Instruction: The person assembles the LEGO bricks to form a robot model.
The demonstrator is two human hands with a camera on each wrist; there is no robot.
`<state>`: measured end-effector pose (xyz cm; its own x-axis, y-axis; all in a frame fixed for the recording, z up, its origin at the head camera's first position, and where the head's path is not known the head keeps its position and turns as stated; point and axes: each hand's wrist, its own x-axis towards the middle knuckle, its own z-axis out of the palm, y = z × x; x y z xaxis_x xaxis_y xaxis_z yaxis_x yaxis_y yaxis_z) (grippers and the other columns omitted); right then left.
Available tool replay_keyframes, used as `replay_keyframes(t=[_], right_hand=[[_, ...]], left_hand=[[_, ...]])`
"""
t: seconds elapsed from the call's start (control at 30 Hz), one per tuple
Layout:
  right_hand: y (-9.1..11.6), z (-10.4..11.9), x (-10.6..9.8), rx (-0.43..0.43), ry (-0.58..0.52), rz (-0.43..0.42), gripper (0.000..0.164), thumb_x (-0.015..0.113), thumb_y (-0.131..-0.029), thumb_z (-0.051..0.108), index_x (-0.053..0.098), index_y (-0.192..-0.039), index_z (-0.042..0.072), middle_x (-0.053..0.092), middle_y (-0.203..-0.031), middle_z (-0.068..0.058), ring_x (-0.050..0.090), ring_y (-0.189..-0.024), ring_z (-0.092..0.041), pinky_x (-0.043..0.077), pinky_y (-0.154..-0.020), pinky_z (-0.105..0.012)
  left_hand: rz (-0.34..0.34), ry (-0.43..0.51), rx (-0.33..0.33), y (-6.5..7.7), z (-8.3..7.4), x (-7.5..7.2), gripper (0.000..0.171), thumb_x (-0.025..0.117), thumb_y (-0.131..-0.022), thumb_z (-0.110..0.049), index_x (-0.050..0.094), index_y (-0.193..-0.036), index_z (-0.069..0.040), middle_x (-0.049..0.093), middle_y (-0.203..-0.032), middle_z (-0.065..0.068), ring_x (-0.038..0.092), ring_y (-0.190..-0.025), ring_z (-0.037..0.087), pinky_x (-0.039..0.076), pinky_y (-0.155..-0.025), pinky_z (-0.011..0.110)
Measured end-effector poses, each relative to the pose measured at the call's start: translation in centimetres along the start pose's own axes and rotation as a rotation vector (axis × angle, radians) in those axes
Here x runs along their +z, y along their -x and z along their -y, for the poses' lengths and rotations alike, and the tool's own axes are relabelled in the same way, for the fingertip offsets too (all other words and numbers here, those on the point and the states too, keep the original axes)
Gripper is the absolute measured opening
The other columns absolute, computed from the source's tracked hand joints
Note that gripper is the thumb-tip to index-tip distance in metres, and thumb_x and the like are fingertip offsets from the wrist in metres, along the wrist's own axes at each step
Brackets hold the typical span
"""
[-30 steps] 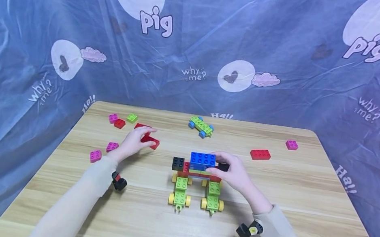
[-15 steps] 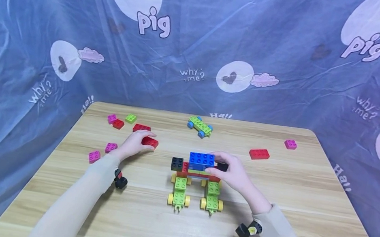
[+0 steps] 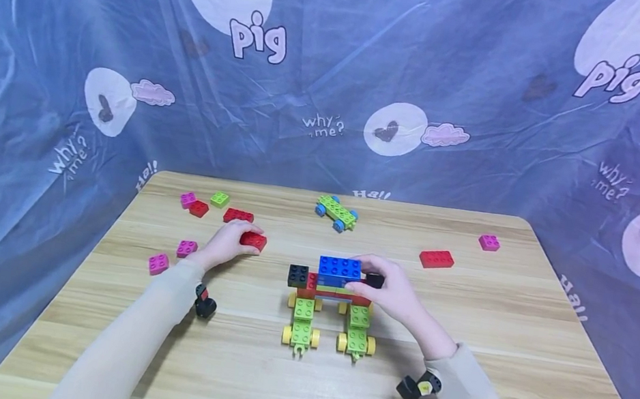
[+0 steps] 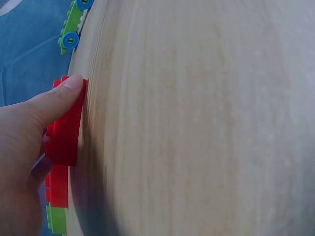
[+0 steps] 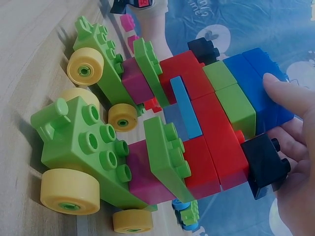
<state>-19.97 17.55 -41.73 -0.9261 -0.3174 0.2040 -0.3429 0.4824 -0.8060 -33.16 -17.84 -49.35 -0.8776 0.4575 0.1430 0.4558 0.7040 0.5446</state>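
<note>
My left hand (image 3: 228, 244) pinches a red brick (image 3: 254, 241) on the table's left side. In the left wrist view, the thumb lies along the near side of that red brick (image 4: 64, 132); the other fingers are mostly hidden behind it. My right hand (image 3: 383, 285) holds the blue bricks (image 3: 339, 268) on top of a block build. In the right wrist view, its thumb lies on the blue bricks (image 5: 256, 78), above green, red and purple blocks. The build stands on two green wheeled bases (image 5: 93, 147) with yellow wheels. Black bricks (image 3: 298, 275) stick out at both ends.
Beyond the left hand lie another red brick (image 3: 239, 216), a small red brick (image 3: 198, 209) and a green brick (image 3: 220, 199). Pink bricks (image 3: 158, 264) lie nearer. A green car base (image 3: 336, 213) stands at the back; a red brick (image 3: 436, 259) lies right.
My left hand has drawn slightly back from the farther red brick, uncovering it, and its thumb and fingers now frame the nearer one. The right hand and the build stay put.
</note>
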Motion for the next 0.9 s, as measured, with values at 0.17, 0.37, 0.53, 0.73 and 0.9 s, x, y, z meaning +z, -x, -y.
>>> replay_keyframes(t=[0.17,0.37,0.53,0.73,0.9], right_hand=[[0.14,0.15,0.08,-0.005,0.010,-0.007,0.040,0.076,-0.083,0.018,0.064,-0.119,0.005,0.071,-0.107,-0.010,0.064,-0.104,-0.028,0.045,-0.097,-0.053],[0.19,-0.19,0.36,-0.011,0.038,-0.021,0.040,0.077,-0.082,0.019,0.065,-0.117,0.005,0.071,-0.105,-0.009,0.065,-0.101,-0.026,0.047,-0.095,-0.049],[0.26,-0.27,0.51,-0.013,0.042,-0.025,0.039,0.077,-0.081,0.019,0.066,-0.116,0.006,0.071,-0.104,-0.008,0.065,-0.100,-0.026,0.047,-0.094,-0.048],[0.37,0.00,0.57,-0.010,0.044,-0.024,0.040,0.077,-0.082,0.019,0.065,-0.117,0.005,0.070,-0.107,-0.010,0.064,-0.103,-0.028,0.047,-0.094,-0.051],[0.40,-0.10,0.79,0.002,0.044,-0.029,0.040,0.077,-0.082,0.020,0.065,-0.117,0.005,0.070,-0.107,-0.010,0.064,-0.103,-0.028,0.047,-0.095,-0.052]], left_hand=[[-0.006,-0.012,0.003,-0.04,0.05,0.24,0.044,0.080,-0.078,-0.021,0.067,-0.117,-0.005,0.064,-0.122,0.017,0.050,-0.122,0.038,0.036,-0.106,0.050],[-0.018,-0.042,0.018,-0.02,0.44,0.64,0.043,0.080,-0.078,-0.024,0.068,-0.116,-0.006,0.065,-0.121,0.017,0.048,-0.124,0.039,0.036,-0.107,0.051],[-0.011,-0.038,0.019,0.10,0.65,0.81,0.046,0.080,-0.078,-0.025,0.067,-0.118,-0.006,0.064,-0.123,0.017,0.047,-0.126,0.040,0.034,-0.108,0.052],[0.020,-0.008,0.013,0.24,0.67,0.76,0.048,0.078,-0.080,-0.023,0.064,-0.122,-0.005,0.063,-0.125,0.017,0.051,-0.124,0.037,0.037,-0.106,0.049],[0.033,0.017,-0.010,0.40,0.27,0.62,0.048,0.078,-0.081,-0.024,0.064,-0.124,-0.006,0.061,-0.127,0.017,0.052,-0.124,0.035,0.037,-0.107,0.049]])
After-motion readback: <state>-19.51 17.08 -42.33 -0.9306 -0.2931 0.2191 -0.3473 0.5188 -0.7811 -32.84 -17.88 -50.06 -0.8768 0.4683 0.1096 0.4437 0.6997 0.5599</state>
